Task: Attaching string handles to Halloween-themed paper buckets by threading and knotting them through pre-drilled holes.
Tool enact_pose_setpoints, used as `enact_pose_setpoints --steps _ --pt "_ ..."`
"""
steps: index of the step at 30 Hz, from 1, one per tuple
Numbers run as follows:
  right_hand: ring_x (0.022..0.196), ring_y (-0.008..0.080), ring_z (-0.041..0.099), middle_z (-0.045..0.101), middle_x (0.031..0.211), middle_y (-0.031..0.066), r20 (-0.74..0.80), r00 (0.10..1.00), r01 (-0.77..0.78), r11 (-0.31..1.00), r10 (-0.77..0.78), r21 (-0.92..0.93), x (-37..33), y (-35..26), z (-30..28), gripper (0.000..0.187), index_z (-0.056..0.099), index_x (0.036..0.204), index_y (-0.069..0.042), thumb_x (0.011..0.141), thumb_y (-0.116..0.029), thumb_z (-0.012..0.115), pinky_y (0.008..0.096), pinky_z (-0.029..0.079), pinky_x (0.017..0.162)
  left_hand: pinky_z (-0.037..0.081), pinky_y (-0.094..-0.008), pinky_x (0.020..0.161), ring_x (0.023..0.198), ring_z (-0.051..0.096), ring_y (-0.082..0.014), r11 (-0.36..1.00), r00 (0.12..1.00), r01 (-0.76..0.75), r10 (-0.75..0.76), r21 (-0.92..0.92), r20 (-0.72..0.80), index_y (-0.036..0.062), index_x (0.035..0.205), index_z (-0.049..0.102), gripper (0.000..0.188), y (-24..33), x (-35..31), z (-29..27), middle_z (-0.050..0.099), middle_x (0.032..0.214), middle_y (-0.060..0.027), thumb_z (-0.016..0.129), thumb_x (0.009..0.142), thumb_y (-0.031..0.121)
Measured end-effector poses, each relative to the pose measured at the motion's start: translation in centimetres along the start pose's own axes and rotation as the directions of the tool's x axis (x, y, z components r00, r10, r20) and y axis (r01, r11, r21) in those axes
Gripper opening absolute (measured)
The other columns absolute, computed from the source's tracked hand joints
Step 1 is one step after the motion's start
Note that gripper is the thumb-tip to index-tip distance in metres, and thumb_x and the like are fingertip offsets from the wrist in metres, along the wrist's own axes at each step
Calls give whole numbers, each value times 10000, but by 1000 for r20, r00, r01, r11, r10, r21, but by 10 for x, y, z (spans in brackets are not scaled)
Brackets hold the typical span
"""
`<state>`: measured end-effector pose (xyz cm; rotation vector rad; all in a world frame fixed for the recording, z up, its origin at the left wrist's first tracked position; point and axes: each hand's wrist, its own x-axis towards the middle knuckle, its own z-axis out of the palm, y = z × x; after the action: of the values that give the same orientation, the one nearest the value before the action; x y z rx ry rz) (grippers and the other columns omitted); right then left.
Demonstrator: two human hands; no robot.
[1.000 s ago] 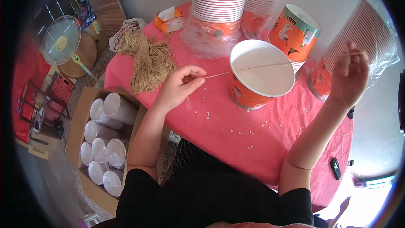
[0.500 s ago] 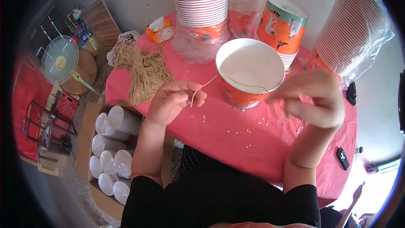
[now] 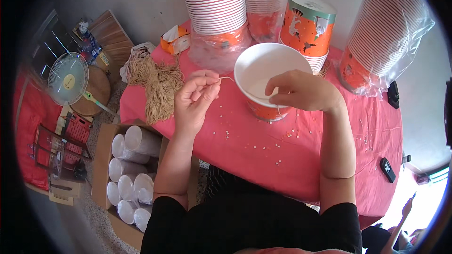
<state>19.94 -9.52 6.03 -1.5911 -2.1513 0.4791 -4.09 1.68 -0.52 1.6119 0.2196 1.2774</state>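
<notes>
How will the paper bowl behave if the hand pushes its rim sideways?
The bowl is probably light: it looks like thin paper and seems empty inside. It stands taller than its narrow base, so it may tip or slide on the pink cloth. The right hand resting on its rim likely steadies it.

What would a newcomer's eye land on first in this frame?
Most likely the white-lined orange paper bucket at the centre of the pink table, with the right hand over its rim and the left hand pinching a thin string beside it. Behind rise tall cup stacks; a bundle of tan twine lies at the table's left end.
</notes>
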Motion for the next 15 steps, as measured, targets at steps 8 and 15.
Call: enact_pose_setpoints --steps 8,15 --pt "690 86 600 645 812 12 -99 994 99 849 -56 519 0 -5 -10 119 632 985 -8 886 35 580 246 474 648 488 -205 592 664 605 -63 969 967 245 -242 -20 80 -12 1024 656 118 10 9 4 684 831 -49 639 927 53" --pt "622 1 507 612 781 -20 -203 978 174 694 -41 698 0 -30 -7 109 645 997 10 915 28 575 171 400 518 486 -258 588 666 633 -95 879 977 47 -139 475 161 -36 972 676 127 22 19 37 687 750 -94 661 880 50"
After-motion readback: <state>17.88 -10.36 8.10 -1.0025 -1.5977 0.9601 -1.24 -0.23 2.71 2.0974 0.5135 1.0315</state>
